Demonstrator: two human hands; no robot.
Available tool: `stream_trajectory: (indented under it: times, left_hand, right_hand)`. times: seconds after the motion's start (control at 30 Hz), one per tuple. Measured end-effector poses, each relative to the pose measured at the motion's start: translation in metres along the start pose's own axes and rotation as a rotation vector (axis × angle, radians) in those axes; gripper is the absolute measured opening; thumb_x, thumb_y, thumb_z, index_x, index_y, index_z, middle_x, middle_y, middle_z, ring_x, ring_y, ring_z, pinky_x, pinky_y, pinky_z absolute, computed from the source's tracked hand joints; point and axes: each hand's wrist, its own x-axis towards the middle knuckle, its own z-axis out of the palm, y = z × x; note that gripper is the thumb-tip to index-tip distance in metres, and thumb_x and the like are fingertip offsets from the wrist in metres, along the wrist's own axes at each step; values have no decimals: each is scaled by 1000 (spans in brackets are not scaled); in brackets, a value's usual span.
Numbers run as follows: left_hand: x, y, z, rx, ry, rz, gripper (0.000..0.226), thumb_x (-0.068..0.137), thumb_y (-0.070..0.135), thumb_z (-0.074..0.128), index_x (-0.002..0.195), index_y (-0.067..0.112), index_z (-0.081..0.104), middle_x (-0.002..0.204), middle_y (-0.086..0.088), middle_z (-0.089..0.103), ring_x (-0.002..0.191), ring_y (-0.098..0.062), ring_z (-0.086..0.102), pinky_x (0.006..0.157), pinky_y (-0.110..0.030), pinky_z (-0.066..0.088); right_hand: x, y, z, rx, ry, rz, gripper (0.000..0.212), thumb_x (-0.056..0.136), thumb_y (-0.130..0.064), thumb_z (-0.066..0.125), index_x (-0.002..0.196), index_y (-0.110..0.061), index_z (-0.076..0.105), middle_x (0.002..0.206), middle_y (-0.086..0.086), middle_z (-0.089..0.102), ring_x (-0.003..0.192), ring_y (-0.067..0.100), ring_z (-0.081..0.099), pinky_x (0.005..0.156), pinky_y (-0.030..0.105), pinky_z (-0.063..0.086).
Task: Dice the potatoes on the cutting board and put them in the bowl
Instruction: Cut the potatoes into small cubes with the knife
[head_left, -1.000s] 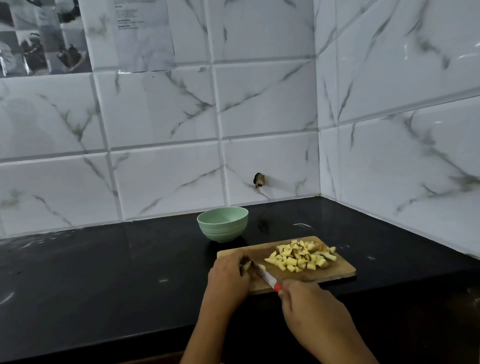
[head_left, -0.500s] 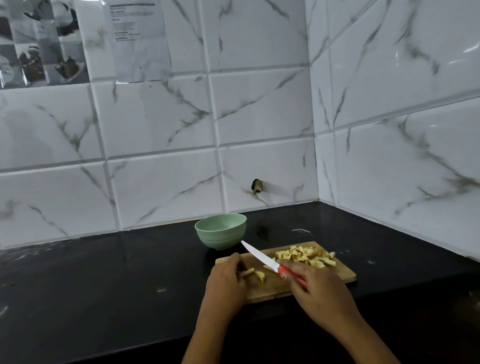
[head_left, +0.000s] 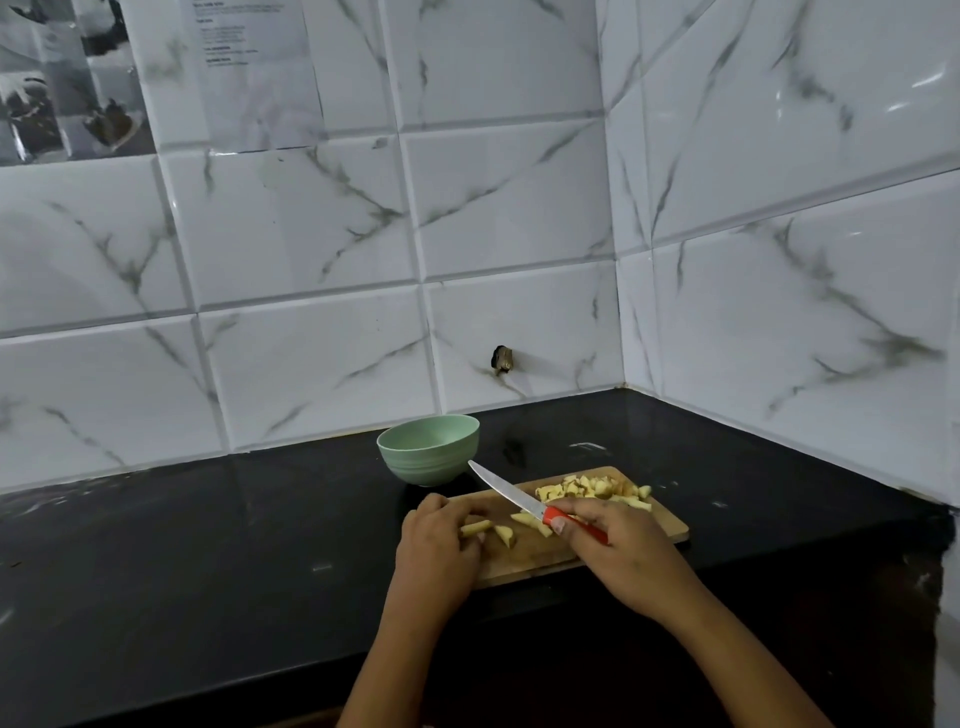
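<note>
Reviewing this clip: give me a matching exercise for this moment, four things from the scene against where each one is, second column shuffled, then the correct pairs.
Things:
1. knife
2. bowl
3. pile of diced potato
4. potato strip

Places:
A. far right part of the cutting board
B. on the dark counter behind the board's left end
C. at the fingers of the left hand
D. held in the right hand, blade raised toward the bowl

Pairs: 1-D, 2-B, 3-A, 4-C

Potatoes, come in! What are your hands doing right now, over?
Right hand grips knife, blade lifted off board. Left hand pinches potato strip. Diced pile on cutting board; bowl looks empty. Nothing blocking.
</note>
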Motion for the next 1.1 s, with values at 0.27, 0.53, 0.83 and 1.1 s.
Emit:
stream_trajectory:
  times: [0.27, 0.53, 0.83, 1.1]
  left_hand:
    - [8, 2, -2, 27, 34, -121, 20, 89, 18, 57, 102, 25, 70, 106, 3, 60, 101, -12, 55, 77, -17, 37]
    - [23, 18, -1, 4, -62, -76, 30, 85, 4, 52, 103, 20, 70, 105, 3, 66, 97, -11, 57, 83, -20, 44]
    - [4, 12, -15, -132, -273, 82, 22, 89, 15, 61, 107, 24, 70, 107, 15, 62, 90, 9, 53, 73, 6, 34]
    - [-5, 15, -7, -96, 21, 4, 12, 76, 34, 76, 83, 28, 68, 73, 14, 60, 69, 2, 55, 60, -5, 39]
  right_hand:
    - [5, 1, -7, 150, -34, 37, 29, 93, -38, 55, 120, -32, 64, 96, -29, 58, 94, -9, 53, 72, 8, 40]
    - [7, 3, -7, 148, -44, 37, 31, 94, -38, 54, 122, -29, 63, 100, -25, 60, 97, -7, 53, 73, 10, 41]
    - [5, 4, -8, 188, -58, 54, 31, 94, -37, 55, 123, -27, 63, 102, -19, 64, 93, -2, 56, 68, 11, 39]
    - [-6, -2, -12, 147, -81, 24, 29, 94, -31, 57, 122, -31, 62, 77, -24, 59, 67, -12, 52, 56, 7, 37]
